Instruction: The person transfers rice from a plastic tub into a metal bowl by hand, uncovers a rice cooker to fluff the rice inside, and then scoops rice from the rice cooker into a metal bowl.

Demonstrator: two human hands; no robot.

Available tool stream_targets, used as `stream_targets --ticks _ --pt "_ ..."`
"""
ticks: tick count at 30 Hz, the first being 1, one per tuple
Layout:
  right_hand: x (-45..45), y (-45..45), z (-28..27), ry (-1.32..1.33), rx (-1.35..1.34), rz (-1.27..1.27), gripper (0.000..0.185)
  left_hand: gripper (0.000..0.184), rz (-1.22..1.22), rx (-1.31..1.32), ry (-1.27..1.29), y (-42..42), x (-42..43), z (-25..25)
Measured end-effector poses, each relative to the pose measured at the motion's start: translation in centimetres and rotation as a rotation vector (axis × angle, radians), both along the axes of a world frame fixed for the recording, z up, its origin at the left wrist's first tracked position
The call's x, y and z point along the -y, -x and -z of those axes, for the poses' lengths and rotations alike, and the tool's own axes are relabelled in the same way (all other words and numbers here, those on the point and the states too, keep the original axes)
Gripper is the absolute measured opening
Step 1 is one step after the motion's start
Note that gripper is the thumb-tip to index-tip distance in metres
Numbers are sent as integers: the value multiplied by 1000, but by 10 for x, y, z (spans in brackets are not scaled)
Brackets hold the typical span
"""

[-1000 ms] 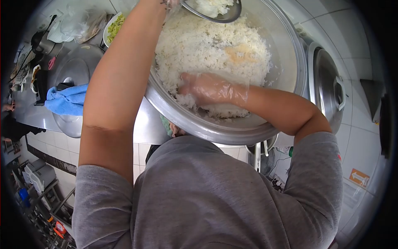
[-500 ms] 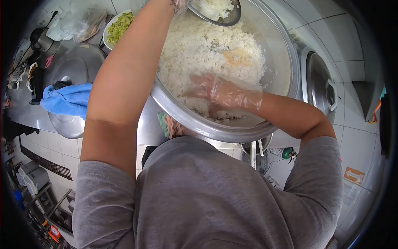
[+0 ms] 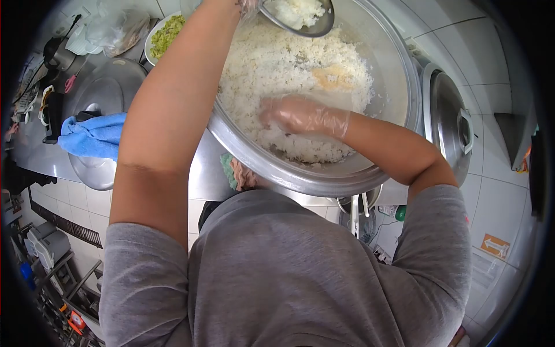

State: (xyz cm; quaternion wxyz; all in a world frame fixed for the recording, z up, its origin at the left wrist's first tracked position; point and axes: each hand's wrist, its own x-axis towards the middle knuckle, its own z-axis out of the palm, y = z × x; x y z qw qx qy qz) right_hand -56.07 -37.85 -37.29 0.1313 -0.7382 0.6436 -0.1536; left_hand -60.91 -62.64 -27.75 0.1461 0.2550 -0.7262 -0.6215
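White rice [image 3: 277, 63] with a yellowish patch lies in a large round metal pot [image 3: 407, 92]. My right hand [image 3: 298, 114], in a clear plastic glove, rests in the rice near the pot's front side; its fingertips are sunk in or hidden by the grains. At the top edge only a gloved part of my left hand [image 3: 250, 7] shows, its fingers out of view. Beside it, over the far part of the pot, a metal bowl or ladle [image 3: 324, 24] holds a clump of rice.
A blue cloth [image 3: 92, 136] lies on a round metal lid [image 3: 110, 87] at the left. Behind are a bowl of green food [image 3: 166, 39] and plastic bags [image 3: 118, 29]. Crumpled cloths [image 3: 241, 174] lie by the pot's front. Another lid [image 3: 448, 115] stands right.
My right hand moved right within the rice, then back left a little, and its fingers are now bent more. The metal bowl or ladle stays near the top with its rice.
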Motion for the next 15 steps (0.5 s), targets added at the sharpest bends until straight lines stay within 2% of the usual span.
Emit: stream_targets --ticks 1,2,3,5,6,7,8,9,11,12,13,14,15 --pt "8 5 -15 -243 100 72 19 32 4 122 217 0 2 -1" --pt "15 9 -30 -486 197 144 19 37 59 239 615 10 11 5" --pt "17 15 -49 -482 182 139 19 37 47 228 618 14 14 9" --pt "14 26 -105 -391 443 341 27 39 113 312 706 26 18 19" --pt "9 33 -121 -386 426 343 27 37 109 138 677 23 18 29" --pt "3 39 -135 -253 608 514 36 37 106 120 680 27 16 33" --pt "-2 44 -145 -108 789 681 46 38 121 44 346 27 11 31" --pt "-4 46 -150 -98 774 689 46 39 144 -27 11 29 6 31" --pt "-6 50 -157 158 911 1044 71 40 232 -10 47 22 -7 18" --pt "-7 54 -161 168 903 1047 71 40 150 -13 -140 4 -27 -1" --pt "-8 61 -165 157 897 1020 85 40 66 -13 -328 -11 -39 -14" --pt "-8 67 -169 142 893 989 99 43 202 7 -367 -19 -38 -19" --pt "-9 70 -171 125 891 958 114 43 201 6 -364 -18 -36 -18"
